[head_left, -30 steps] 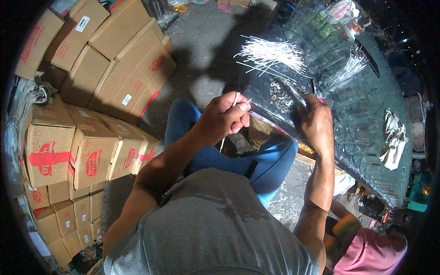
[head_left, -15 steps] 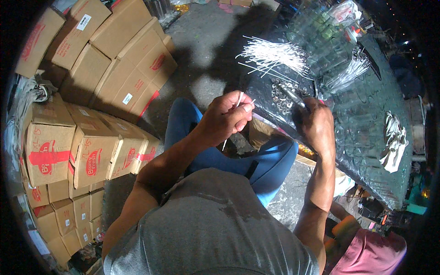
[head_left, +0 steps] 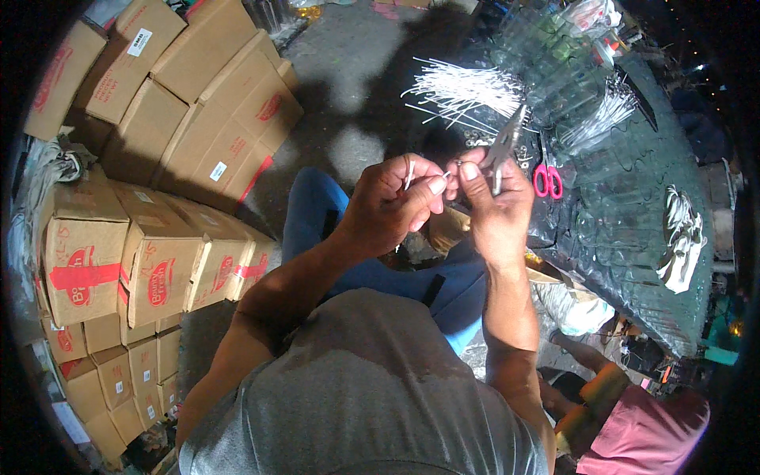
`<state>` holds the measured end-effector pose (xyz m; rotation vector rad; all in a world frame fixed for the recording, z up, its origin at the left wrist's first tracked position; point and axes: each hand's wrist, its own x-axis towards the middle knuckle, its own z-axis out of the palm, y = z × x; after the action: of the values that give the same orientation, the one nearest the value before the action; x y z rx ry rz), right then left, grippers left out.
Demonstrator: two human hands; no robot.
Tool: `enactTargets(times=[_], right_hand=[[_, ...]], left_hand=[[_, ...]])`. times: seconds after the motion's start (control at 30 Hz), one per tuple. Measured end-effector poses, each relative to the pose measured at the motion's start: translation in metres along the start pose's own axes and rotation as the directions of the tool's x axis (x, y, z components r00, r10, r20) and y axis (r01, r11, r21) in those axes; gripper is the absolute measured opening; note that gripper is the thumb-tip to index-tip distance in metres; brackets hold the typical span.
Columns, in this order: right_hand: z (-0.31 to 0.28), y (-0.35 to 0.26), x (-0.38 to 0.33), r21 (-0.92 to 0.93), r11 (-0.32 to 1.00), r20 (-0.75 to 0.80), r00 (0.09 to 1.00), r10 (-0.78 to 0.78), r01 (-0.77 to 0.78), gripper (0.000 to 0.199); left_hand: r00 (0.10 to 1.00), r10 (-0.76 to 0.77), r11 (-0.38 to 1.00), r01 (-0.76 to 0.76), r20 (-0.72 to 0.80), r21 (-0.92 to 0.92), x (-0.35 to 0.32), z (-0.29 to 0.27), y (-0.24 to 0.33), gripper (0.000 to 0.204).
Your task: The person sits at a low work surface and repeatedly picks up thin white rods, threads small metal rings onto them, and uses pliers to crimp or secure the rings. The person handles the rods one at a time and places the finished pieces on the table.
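My left hand (head_left: 388, 198) pinches a thin white cord (head_left: 409, 175) in front of my lap; its tip sticks out between thumb and finger toward my right hand. In my right hand (head_left: 500, 212) is a grey metal tool that looks like pliers (head_left: 507, 146), jaws pointing up and away. That hand's thumb and forefinger also pinch a tiny metal piece (head_left: 458, 162), close to the cord's tip. Beyond them, on the black-covered table, lie small metal rings (head_left: 475, 138), partly hidden by the right hand and pliers, and a heap of white cords (head_left: 467, 89).
Pink-handled scissors (head_left: 548, 180) lie right of my right hand. Further right are a second cord bundle (head_left: 606, 117), clear glass-like containers (head_left: 609, 190) and white cloth strips (head_left: 681, 241). Stacked cardboard boxes (head_left: 158, 229) fill the left side. A person in a pink garment (head_left: 649, 431) is at lower right.
My right hand has come left from the metal rings to my left hand, bringing the pliers and a tiny metal piece. The scissors now show. My left hand stays nearly in place.
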<state>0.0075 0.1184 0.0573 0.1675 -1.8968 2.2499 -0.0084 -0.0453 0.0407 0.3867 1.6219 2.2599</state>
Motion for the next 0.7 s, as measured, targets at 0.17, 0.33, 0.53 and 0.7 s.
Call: enactTargets(times=[0.17, 0.33, 0.53, 0.7], right_hand=[[0.013, 0.005, -0.004, -0.031, 0.999, -0.050, 0.999, -0.013, 0.011, 0.006], [0.017, 0.007, -0.006, -0.060, 0.997, -0.079, 0.996, -0.046, 0.041, 0.006], [0.018, 0.014, -0.006, -0.152, 0.983, -0.106, 0.987, -0.121, 0.104, 0.005], [0.014, 0.014, -0.006, -0.276, 0.956, -0.054, 0.991, -0.122, 0.103, 0.009]], left_hand=[[0.999, 0.036, 0.999, -0.036, -0.015, 0.002, 0.000, -0.003, -0.001, 0.015], [0.998, 0.056, 0.998, -0.055, -0.034, 0.030, 0.000, -0.004, -0.003, 0.015], [0.996, 0.076, 0.997, -0.075, -0.046, 0.021, 0.001, 0.000, -0.002, 0.016], [0.994, 0.072, 0.997, -0.072, -0.077, 0.013, 0.002, -0.003, -0.002, 0.013]])
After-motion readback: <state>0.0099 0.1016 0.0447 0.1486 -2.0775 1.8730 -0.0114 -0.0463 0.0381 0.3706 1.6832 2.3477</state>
